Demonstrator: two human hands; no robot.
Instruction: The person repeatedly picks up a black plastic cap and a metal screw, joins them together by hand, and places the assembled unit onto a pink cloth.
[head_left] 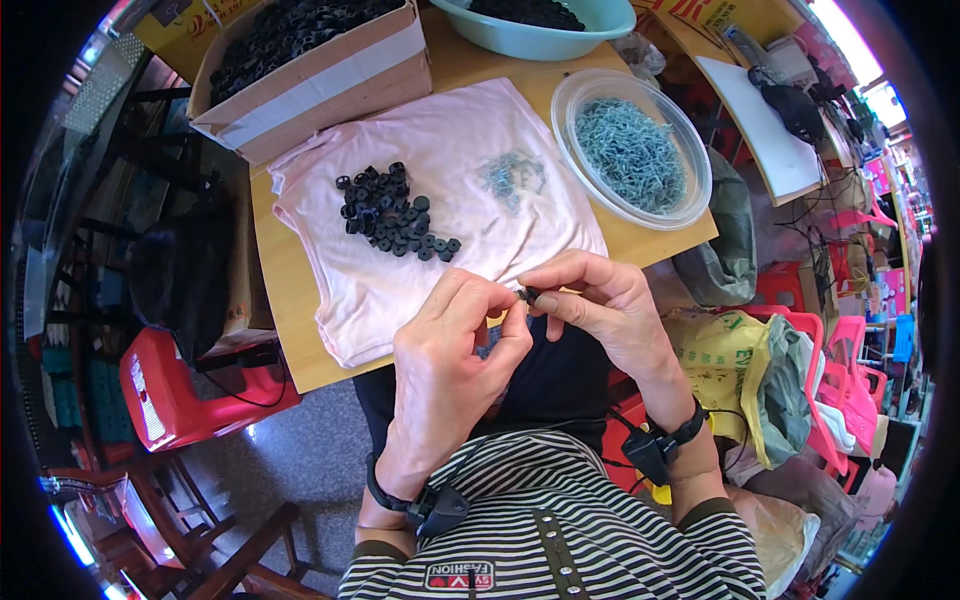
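Close together over the near edge of a pale pink cloth (460, 120), my two hands meet at the fingertips. Thumb and forefinger of my right hand (610, 305) pinch a small black plastic piece (529, 295). My left hand (450, 350) is closed in a pinch right beside that piece; whatever lies between its fingertips is too small to make out. Beyond my left hand, a loose heap of small round black plastic parts (385, 212) rests on the cloth. A thin scatter of small silvery screws (513, 178) lies to the right of the heap.
At the back left stands a cardboard box (330, 85) full of black parts. A pale green basin (560, 42) holds more. A round clear tub (700, 190) of screws sits at the table's right edge. Red stools (190, 390) and bags (720, 360) flank the table.
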